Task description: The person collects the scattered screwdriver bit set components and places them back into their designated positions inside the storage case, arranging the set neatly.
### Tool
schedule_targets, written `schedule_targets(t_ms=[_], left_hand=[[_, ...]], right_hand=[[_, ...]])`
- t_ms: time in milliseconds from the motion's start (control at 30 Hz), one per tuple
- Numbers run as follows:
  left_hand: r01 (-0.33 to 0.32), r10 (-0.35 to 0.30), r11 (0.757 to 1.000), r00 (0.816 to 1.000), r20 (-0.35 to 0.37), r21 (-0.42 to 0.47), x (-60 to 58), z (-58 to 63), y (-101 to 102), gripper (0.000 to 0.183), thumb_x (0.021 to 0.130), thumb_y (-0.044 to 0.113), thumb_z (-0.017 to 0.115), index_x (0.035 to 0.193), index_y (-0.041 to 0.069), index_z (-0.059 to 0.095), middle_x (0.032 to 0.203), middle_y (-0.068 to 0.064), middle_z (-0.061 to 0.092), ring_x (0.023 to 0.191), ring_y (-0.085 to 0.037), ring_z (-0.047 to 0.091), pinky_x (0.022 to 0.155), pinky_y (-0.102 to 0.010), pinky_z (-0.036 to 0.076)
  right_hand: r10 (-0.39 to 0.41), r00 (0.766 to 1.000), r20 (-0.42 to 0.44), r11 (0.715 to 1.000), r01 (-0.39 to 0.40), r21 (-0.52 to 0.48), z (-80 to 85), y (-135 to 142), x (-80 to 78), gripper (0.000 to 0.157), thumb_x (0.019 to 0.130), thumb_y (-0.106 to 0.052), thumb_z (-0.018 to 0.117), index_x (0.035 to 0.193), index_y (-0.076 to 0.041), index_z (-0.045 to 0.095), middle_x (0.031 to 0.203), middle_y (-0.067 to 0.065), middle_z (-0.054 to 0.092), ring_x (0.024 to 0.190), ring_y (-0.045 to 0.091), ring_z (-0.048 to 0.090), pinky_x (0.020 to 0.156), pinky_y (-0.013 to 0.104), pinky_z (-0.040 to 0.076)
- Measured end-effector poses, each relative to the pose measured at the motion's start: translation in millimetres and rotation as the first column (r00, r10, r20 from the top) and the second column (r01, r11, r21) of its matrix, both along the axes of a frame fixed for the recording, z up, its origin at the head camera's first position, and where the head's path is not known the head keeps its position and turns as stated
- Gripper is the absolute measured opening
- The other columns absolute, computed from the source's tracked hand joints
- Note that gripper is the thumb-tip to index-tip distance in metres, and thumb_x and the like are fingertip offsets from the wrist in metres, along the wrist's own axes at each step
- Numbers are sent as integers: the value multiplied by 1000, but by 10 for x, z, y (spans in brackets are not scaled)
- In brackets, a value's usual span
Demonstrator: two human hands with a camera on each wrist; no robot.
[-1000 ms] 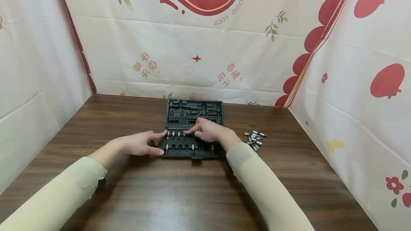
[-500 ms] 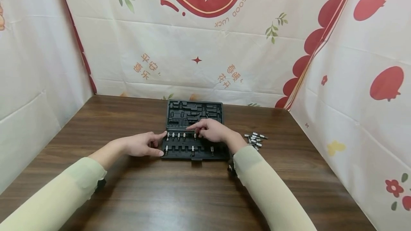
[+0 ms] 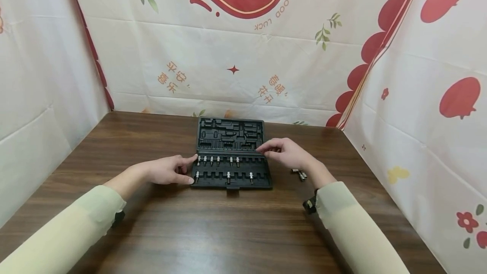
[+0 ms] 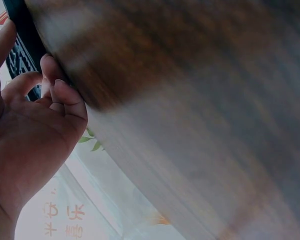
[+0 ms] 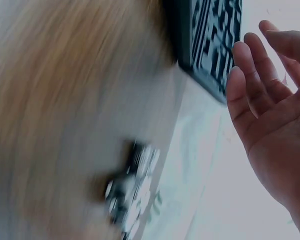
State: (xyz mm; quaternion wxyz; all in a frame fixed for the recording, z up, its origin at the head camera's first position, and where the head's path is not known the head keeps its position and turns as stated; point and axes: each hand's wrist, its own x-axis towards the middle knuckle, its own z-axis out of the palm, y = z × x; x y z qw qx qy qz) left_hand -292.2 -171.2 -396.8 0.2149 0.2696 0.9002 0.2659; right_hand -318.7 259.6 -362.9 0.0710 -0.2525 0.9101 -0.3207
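An opened black tool case (image 3: 213, 187) lies on the table, its lid (image 3: 230, 136) laid back toward the curtain. Several silver bit sockets (image 3: 205, 160) sit in its upper row, mostly to the left. Three more stand along the lower row, including a bit socket (image 3: 251, 178) at the right. My left hand (image 3: 165, 170) touches the case's left side, index fingertip near the hinge corner and thumb at the front corner. My right hand (image 3: 287, 152) hovers by the right end of the hinge; the right wrist view shows its fingers (image 5: 237, 87) loosely bent and holding nothing.
On the table right of the case lies a pile of loose bit sockets (image 3: 300, 175), partly hidden by my right hand and blurred in the right wrist view. Patterned white curtains (image 3: 232, 50) enclose the table at the back and both sides.
My right hand has moved right from over the upper row to the case's right edge, uncovering sockets and slots there. It now covers part of the loose pile. My left hand has stayed put.
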Motion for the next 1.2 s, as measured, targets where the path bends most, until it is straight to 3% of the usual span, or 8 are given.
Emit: schedule_targets(t_ms=[333, 667, 833, 1000, 1200], left_hand=[[7, -7, 1000, 1000, 11, 13, 0, -12, 6, 92, 106, 45, 74, 175, 9, 25, 125, -13, 58, 98, -21, 53, 89, -39, 45], [11, -11, 1000, 1000, 6, -1, -10, 5, 9, 92, 106, 46, 73, 175, 10, 24, 127, -14, 59, 100, -22, 54, 90, -40, 45], [9, -9, 1000, 1000, 6, -6, -7, 18, 4, 92, 106, 46, 73, 175, 10, 24, 127, -15, 59, 102, -22, 54, 91, -41, 46], [0, 0, 1000, 1000, 4, -12, -8, 24, 0, 91, 106, 46, 73, 176, 11, 25, 129, -15, 59, 104, -23, 54, 92, -41, 46], [-8, 8, 1000, 1000, 12, -13, -11, 17, 3, 92, 106, 47, 73, 176, 13, 25, 131, -15, 58, 105, -23, 55, 92, -41, 46]], right_hand=[[-78, 997, 1, 997, 78, -19, -58, 544, 102, 25, 110, -17, 67, 130, -10, 80, 127, 12, 78, 99, 21, 65, 83, 30, 54], [-148, 988, 49, 987, 151, -57, -96, 952, 196, 24, 109, -17, 68, 128, -7, 79, 122, 17, 76, 88, 18, 62, 74, 29, 53], [-190, 981, 38, 979, 192, -64, -91, 1119, 196, 24, 109, -18, 69, 128, -7, 79, 119, 20, 76, 92, 21, 67, 77, 30, 56], [-250, 968, 28, 968, 250, -29, -135, 1314, 155, 26, 109, -20, 70, 128, -6, 79, 119, 18, 76, 94, 15, 64, 79, 27, 54], [-326, 944, 46, 943, 321, 85, -216, 1551, 65, 29, 109, -27, 71, 131, -10, 78, 121, 15, 75, 98, 23, 64, 80, 34, 55]])
